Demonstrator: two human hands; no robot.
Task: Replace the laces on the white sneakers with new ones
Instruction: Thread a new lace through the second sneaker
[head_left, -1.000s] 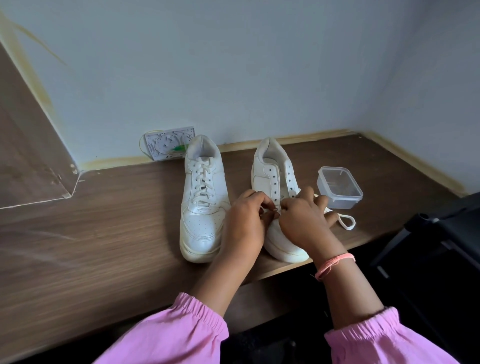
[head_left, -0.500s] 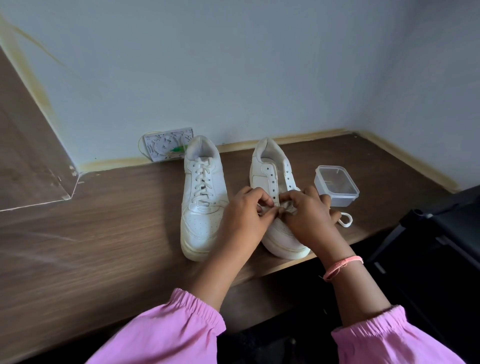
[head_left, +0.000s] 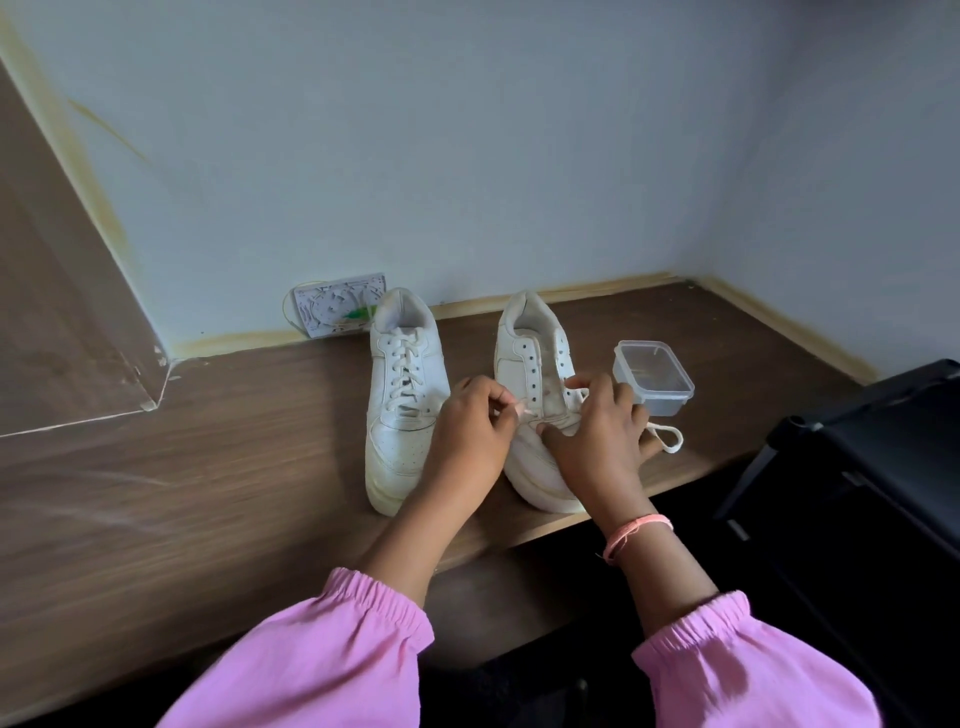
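Two white sneakers stand side by side on a brown wooden shelf (head_left: 208, 457), toes toward me. The left sneaker (head_left: 402, 395) is fully laced. The right sneaker (head_left: 535, 364) has bare eyelets up its length. A white lace (head_left: 667, 439) runs across its lowest eyelets and loops out to the right on the shelf. My left hand (head_left: 472, 434) pinches the lace's tip at the lower left eyelets. My right hand (head_left: 597, 436) lies over the toe and right side, fingers on the lace and upper. Both hands hide the shoe's front.
A clear plastic box (head_left: 653, 376) sits right of the right sneaker. A white card with small parts (head_left: 337, 306) leans on the wall behind the left sneaker. A black chair (head_left: 857, 493) stands at right, below the shelf edge. A wooden panel (head_left: 57, 312) closes the left side.
My hands have spread slightly apart. The left hand has drawn the lace tip leftward. The loose lace loop at the right has lengthened a little.
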